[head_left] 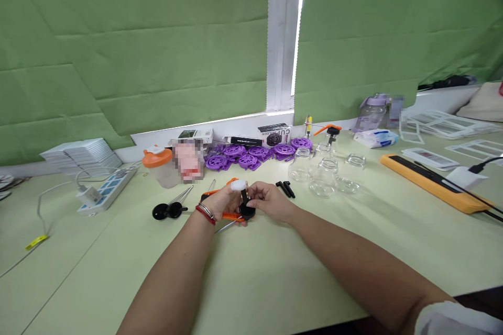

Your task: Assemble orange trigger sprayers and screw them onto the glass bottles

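Observation:
In front of me, my left hand (222, 202) is closed around a black round part with an upright stem (247, 210). A small white disc (238, 185) shows at the top, by my left fingers. From the other side my right hand (272, 202) pinches the stem with thumb and fingers. Orange handle pieces (232, 216) lie at or under my left hand; whether it grips them I cannot tell. To the left are black round pieces with metal rods (168, 211). Two short black parts (285, 189) lie just beyond my right hand.
Several glass jars (324, 178) stand at centre right. Behind are purple wheel-like parts (248, 160) and a cup holder box (274, 136). An orange-lidded shaker (157, 167) and a power strip (108, 188) stand left. An orange-and-black bar (432, 182) with cables lies right.

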`<act>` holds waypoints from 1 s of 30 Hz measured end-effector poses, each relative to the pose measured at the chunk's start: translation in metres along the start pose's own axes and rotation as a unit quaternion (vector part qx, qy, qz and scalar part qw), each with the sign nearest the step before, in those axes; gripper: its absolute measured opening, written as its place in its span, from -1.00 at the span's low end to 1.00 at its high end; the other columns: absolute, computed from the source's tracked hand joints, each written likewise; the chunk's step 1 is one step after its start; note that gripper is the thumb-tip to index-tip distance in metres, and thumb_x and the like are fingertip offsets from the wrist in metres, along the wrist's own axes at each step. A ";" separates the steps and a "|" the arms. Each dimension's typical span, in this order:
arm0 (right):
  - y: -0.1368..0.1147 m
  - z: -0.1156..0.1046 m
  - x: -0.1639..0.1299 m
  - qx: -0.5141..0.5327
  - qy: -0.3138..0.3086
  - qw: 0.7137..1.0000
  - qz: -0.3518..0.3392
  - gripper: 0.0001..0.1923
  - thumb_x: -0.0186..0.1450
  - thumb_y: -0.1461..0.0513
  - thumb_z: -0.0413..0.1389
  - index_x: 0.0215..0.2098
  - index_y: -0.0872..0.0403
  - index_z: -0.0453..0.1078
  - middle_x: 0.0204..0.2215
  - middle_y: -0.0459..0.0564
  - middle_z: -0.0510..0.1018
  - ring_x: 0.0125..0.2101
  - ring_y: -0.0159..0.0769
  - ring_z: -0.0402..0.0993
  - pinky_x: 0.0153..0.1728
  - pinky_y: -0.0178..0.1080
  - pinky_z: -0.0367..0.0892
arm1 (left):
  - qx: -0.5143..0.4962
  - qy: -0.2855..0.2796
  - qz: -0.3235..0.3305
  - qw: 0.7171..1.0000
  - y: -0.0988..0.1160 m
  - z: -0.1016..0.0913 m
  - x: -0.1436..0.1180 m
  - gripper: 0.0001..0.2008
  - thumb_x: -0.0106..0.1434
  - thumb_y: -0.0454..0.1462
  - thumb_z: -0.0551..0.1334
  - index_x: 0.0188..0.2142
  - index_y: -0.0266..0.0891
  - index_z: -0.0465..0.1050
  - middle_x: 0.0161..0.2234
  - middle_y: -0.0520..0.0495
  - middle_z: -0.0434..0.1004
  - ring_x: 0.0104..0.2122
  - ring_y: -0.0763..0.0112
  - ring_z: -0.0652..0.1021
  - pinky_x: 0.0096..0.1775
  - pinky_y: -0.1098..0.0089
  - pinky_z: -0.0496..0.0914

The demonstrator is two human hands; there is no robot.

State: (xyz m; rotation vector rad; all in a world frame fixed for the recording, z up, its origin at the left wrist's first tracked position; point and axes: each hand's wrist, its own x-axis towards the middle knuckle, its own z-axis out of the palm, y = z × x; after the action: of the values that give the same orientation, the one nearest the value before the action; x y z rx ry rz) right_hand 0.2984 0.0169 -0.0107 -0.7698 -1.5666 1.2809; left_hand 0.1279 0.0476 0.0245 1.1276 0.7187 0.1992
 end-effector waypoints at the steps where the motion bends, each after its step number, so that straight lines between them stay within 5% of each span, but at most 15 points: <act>1: 0.000 0.000 0.000 0.003 -0.002 1.000 0.002 -0.75 0.02 0.21 0.26 -0.41 0.10 0.29 -0.50 -0.17 0.35 -0.49 -0.46 0.27 -0.40 -0.32 0.24 | 0.001 -0.002 -0.001 1.000 0.000 0.000 0.000 -0.38 0.00 0.22 0.07 -0.23 -0.26 0.28 -0.52 -0.10 0.45 -0.66 0.31 0.46 -0.64 0.44 0.23; 30: 0.002 -0.002 0.000 -0.010 0.017 1.000 0.008 -0.74 0.01 0.21 0.27 -0.45 0.11 0.28 -0.56 -0.20 0.36 -0.56 -0.49 0.24 -0.49 -0.35 0.20 | 0.017 -0.006 -0.018 1.000 0.005 0.004 -0.002 -0.39 -0.01 0.23 0.07 -0.26 -0.26 0.25 -0.52 -0.04 0.43 -0.62 0.27 0.50 -0.63 0.44 0.23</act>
State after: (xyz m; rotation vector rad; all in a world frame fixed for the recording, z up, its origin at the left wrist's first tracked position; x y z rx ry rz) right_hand 0.3002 0.0178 -0.0128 -0.8141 -1.5498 1.2594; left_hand 0.1298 0.0457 0.0307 1.1464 0.7342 0.1493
